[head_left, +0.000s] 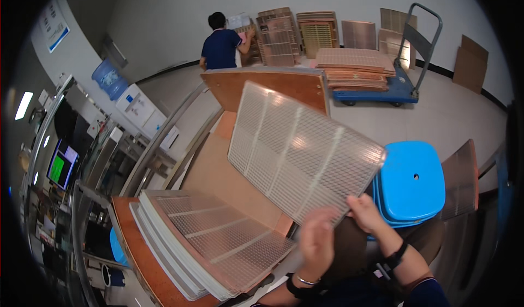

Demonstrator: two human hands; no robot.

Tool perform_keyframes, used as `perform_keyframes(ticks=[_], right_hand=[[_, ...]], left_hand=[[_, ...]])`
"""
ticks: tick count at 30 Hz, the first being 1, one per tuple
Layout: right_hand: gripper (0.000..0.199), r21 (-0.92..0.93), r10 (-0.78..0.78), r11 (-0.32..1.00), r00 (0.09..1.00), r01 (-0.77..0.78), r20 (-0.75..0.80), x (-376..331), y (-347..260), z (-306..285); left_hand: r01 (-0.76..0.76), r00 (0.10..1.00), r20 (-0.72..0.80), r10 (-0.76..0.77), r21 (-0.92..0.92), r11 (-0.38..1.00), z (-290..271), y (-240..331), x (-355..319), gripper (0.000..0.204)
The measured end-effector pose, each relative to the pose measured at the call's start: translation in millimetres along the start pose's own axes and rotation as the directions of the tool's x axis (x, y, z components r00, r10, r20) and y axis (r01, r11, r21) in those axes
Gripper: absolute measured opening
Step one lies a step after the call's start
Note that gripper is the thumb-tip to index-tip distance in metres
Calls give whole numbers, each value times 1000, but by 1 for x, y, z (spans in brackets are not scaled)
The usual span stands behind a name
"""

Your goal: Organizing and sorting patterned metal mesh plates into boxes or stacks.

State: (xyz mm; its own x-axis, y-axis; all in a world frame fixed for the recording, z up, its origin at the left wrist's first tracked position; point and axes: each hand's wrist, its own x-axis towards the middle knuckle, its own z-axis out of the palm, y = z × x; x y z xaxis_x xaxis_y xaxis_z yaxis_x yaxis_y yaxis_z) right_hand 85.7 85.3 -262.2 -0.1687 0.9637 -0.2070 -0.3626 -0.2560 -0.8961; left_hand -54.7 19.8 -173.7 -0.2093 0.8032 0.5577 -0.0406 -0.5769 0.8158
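Note:
A thin copper-coloured panel (297, 148) with a fine grid pattern and pale stripes is held up at a tilt in front of me. My right hand (364, 214) pinches its lower right corner. Close to the panel's lower edge is my left hand (316, 242), smeared by motion; whether it touches the panel I cannot tell. To the left, a stack of similar panels (224, 244) with pale sheets (169, 252) beside it leans on a brown wooden stand (136, 236). Bare brown board (218, 167) shows behind the raised panel.
Blue stacked stools (412, 181) stand at my right, beside another copper panel (459, 184). Farther back, a blue trolley (376, 95) carries a pile of panels (355, 66). A person (221, 47) works by panels along the wall. Metal rails (158, 137) and a water dispenser (144, 110) are at left.

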Motion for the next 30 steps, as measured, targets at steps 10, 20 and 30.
perform_keyframes(ticks=[10,20,30], right_hand=[[46,-395,34,817,650,419,759,-25,83,104],[53,-393,28,594,469,703,883,-29,125,116],[29,-722,-384,586,910,368,153,-71,-38,-64]], left_hand=[[227,865,499,-53,-295,928,24,24,-12,27],[403,719,679,-144,-239,884,44,21,-19,26],[714,588,671,-451,-170,679,34,-17,-20,23]])
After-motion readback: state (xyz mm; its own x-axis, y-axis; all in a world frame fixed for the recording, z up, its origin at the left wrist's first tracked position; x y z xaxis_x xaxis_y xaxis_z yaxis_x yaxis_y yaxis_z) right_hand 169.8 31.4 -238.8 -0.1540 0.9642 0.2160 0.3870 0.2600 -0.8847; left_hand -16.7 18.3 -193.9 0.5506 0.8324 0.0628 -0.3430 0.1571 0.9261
